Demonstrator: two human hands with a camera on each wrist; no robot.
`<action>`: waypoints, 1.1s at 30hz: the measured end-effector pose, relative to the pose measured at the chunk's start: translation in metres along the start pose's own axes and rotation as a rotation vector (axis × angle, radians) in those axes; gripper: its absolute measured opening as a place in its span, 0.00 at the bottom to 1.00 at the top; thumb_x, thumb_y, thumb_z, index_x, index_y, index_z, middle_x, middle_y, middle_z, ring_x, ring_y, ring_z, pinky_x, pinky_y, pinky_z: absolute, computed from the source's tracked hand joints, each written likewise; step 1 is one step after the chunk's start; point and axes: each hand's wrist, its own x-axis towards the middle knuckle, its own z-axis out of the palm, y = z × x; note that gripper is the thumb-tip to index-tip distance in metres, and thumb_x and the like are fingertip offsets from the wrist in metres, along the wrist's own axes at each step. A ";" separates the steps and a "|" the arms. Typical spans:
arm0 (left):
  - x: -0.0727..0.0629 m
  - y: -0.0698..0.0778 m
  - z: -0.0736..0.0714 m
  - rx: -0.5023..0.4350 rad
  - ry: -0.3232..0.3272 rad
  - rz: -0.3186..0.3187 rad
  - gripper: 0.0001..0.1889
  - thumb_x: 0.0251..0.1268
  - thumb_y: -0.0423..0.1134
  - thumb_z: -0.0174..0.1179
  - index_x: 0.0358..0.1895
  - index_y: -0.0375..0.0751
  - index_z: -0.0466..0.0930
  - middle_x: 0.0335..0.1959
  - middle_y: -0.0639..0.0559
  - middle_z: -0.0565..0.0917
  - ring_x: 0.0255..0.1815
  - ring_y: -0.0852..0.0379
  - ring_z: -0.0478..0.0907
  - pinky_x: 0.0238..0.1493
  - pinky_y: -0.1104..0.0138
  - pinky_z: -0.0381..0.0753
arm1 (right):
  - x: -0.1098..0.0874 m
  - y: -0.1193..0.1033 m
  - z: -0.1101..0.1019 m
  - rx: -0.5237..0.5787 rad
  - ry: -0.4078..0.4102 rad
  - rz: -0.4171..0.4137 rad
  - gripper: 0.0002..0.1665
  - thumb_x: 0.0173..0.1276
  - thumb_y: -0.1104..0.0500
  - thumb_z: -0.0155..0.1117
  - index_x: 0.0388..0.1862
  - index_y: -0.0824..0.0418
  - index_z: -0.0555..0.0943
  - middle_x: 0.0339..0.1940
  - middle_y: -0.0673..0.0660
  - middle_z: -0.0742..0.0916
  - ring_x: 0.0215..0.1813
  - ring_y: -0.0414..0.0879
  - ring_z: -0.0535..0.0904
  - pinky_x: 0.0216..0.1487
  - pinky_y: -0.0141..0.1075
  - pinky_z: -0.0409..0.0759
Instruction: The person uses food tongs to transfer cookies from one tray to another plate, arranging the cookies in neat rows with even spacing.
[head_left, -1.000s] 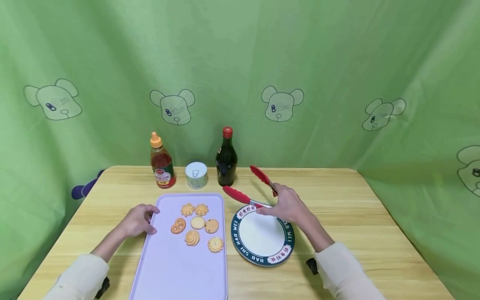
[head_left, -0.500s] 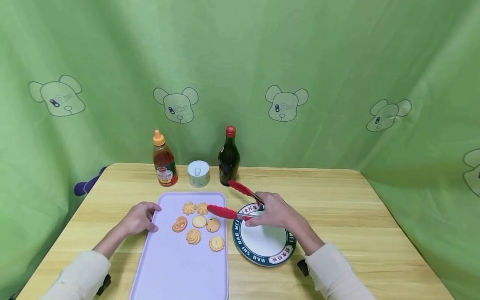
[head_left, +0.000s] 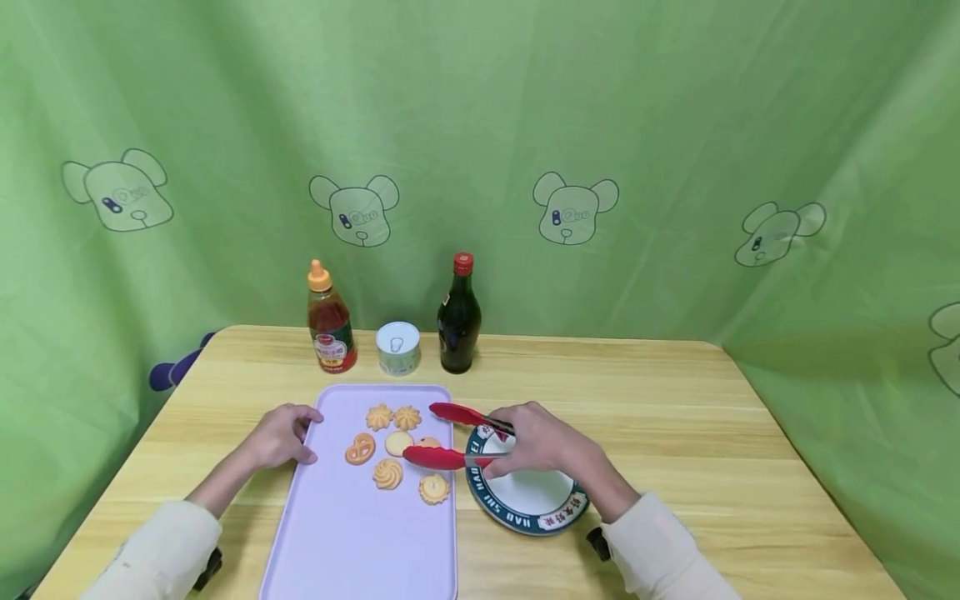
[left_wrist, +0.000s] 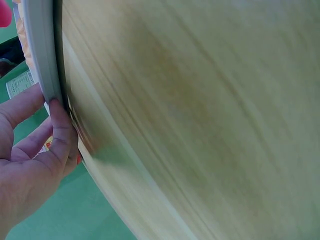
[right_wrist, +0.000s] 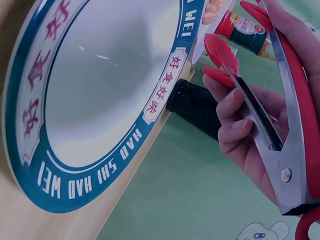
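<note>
My left hand point(head_left: 277, 437) pinches the left rim of a lilac tray point(head_left: 360, 542); the left wrist view shows the fingers on that rim point(left_wrist: 42, 50). Several cookies lie on the tray, among them a pretzel point(head_left: 360, 448), a swirl cookie point(head_left: 387, 473) and a pale round cookie point(head_left: 398, 444). My right hand point(head_left: 543, 442) grips red-tipped metal tongs point(right_wrist: 280, 145). The tongs' arms are spread apart, reaching over the tray's right edge. One red tip partly hides a spotted round cookie point(head_left: 426, 442). Under the right hand is a white plate with a green lettered rim point(head_left: 510, 518).
Behind the tray stand a sauce bottle with an orange cap point(head_left: 331, 329), a tin can point(head_left: 398, 348) and a dark bottle with a red cap point(head_left: 459, 321). A green curtain point(head_left: 480, 125) hangs behind the wooden table point(head_left: 675, 433).
My right hand has moved left and slightly toward me, bringing the spread tongs from above the plate to over the cookies. The left hand keeps its hold on the tray.
</note>
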 end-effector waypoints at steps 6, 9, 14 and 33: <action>0.000 0.001 0.000 -0.002 -0.003 -0.004 0.31 0.39 0.26 0.72 0.54 0.27 0.74 0.41 0.39 0.77 0.36 0.52 0.74 0.35 0.64 0.79 | -0.003 -0.006 0.000 -0.040 -0.029 -0.044 0.44 0.45 0.42 0.77 0.60 0.60 0.77 0.42 0.54 0.85 0.30 0.42 0.71 0.24 0.32 0.64; 0.000 0.000 0.000 -0.003 0.000 -0.008 0.31 0.39 0.26 0.72 0.54 0.27 0.74 0.40 0.39 0.78 0.35 0.52 0.74 0.35 0.64 0.79 | -0.004 -0.010 0.000 -0.070 -0.028 -0.058 0.43 0.45 0.43 0.77 0.59 0.60 0.78 0.45 0.54 0.86 0.33 0.42 0.73 0.29 0.32 0.68; 0.000 0.000 0.000 -0.009 0.000 -0.019 0.31 0.39 0.26 0.72 0.54 0.27 0.74 0.42 0.38 0.78 0.36 0.52 0.74 0.35 0.63 0.79 | -0.005 -0.015 0.000 -0.113 -0.027 -0.048 0.40 0.47 0.43 0.76 0.57 0.61 0.79 0.43 0.55 0.86 0.33 0.42 0.72 0.32 0.33 0.70; 0.002 -0.002 0.001 -0.015 -0.001 -0.014 0.32 0.39 0.26 0.72 0.55 0.27 0.74 0.41 0.38 0.77 0.36 0.52 0.74 0.35 0.64 0.79 | -0.008 -0.013 0.006 -0.200 0.021 -0.085 0.33 0.51 0.45 0.74 0.55 0.57 0.81 0.18 0.49 0.69 0.20 0.40 0.61 0.18 0.29 0.56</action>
